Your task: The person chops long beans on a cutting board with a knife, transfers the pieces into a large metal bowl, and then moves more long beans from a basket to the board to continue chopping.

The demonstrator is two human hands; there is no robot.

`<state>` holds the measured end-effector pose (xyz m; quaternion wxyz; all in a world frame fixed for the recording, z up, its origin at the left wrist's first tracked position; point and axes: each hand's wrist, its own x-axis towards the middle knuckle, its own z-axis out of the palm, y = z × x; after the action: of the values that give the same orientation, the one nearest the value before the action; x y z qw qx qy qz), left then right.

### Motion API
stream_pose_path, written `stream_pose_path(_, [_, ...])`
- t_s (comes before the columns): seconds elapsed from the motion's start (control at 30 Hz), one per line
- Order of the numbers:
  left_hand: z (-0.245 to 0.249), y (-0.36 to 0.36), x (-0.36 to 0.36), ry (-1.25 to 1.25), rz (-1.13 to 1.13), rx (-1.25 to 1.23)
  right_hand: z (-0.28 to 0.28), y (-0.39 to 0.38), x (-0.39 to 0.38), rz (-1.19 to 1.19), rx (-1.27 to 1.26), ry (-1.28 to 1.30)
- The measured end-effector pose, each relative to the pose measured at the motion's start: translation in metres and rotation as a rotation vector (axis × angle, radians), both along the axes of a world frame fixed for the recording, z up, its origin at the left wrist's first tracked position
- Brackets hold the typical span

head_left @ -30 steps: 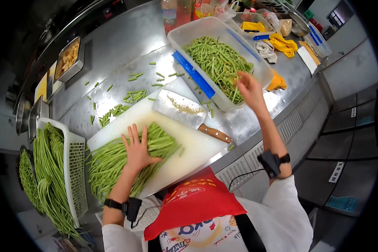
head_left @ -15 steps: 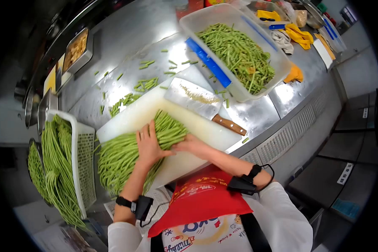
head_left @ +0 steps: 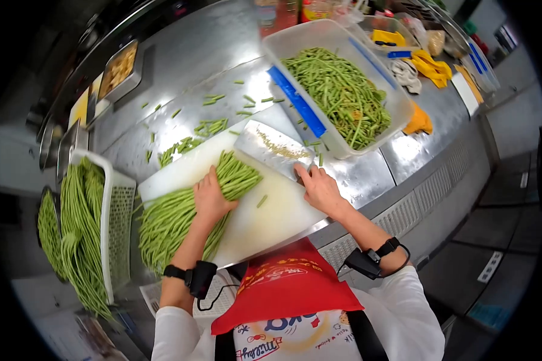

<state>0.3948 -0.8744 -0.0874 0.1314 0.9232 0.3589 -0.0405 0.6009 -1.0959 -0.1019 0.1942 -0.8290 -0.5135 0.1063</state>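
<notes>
My left hand (head_left: 211,197) presses down on a thick bundle of long green beans (head_left: 168,225), its fingers bent over the stalks. The bundle lies across a white cutting board (head_left: 271,222), with its ends pointing to the upper right. At the board's right side, my right hand (head_left: 322,189) is closed around the handle of a cleaver (head_left: 268,144); the hand covers most of the handle. The wide blade lies flat on the board, bits of green stuck to it. One short cut bean piece (head_left: 262,201) rests between the bundle and my right hand.
A plastic bin (head_left: 397,114) of cut beans stands behind the cleaver. On the left is a white basket (head_left: 117,222) full of long beans. Cut pieces (head_left: 183,146) lie scattered beyond the board. A metal tray (head_left: 132,75) sits at the far left, a yellow cloth (head_left: 430,67) at the right.
My right hand has left the ends of the bean bundle and moved right onto the cleaver's handle. My left hand stays on the bundle.
</notes>
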Motion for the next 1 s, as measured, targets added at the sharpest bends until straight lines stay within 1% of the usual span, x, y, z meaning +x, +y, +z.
stream_pose_path(0.03, [-0.005,-0.002,-0.002,-0.052,-0.009,0.061,0.001,0.005,-0.001,0.034,-0.034,-0.047])
stream_pose_path(0.1, [-0.011,-0.006,-0.005,-0.159,-0.034,0.184,0.003,0.009,0.003,0.084,-0.033,-0.045])
stream_pose_path(0.2, [-0.007,-0.006,-0.003,-0.093,0.011,0.162,0.021,0.008,0.006,0.088,0.002,0.0])
stream_pose_path(0.23, [-0.001,-0.004,-0.001,-0.084,0.025,0.047,0.032,0.006,0.005,0.072,0.01,0.039])
stream_pose_path(0.27, [-0.001,-0.004,-0.002,-0.076,0.034,0.042,0.045,0.005,0.004,0.05,0.021,0.078])
stream_pose_path(0.3, [-0.001,-0.003,-0.002,-0.067,0.035,0.039,0.058,0.002,-0.001,0.047,0.04,0.139])
stream_pose_path(0.4, [-0.002,0.0,-0.001,-0.092,0.038,0.044,0.099,-0.007,-0.031,-0.057,0.039,0.471])
stream_pose_path(0.43, [-0.003,-0.001,-0.003,-0.103,0.039,0.045,0.115,-0.004,-0.042,-0.075,0.091,0.518])
stream_pose_path(0.53, [-0.007,-0.001,-0.005,-0.135,0.051,0.055,0.123,0.003,-0.059,-0.097,0.053,0.654])
stream_pose_path(0.57, [-0.007,0.001,-0.005,-0.13,0.053,0.039,0.125,0.005,-0.065,-0.008,0.068,0.492])
stream_pose_path(0.67, [-0.005,0.002,-0.006,-0.117,0.059,-0.01,0.134,0.009,-0.078,0.122,0.006,0.248])
stream_pose_path(0.8, [-0.002,0.003,-0.006,-0.132,0.048,-0.025,0.131,0.014,-0.085,0.104,-0.142,0.231])
stream_pose_path(0.93, [0.003,0.005,-0.004,-0.08,0.042,-0.057,0.123,0.027,-0.077,0.122,-0.186,0.279])
stream_pose_path(1.0, [0.004,0.006,-0.003,-0.067,0.034,-0.052,0.114,0.049,-0.077,0.117,-0.225,0.297])
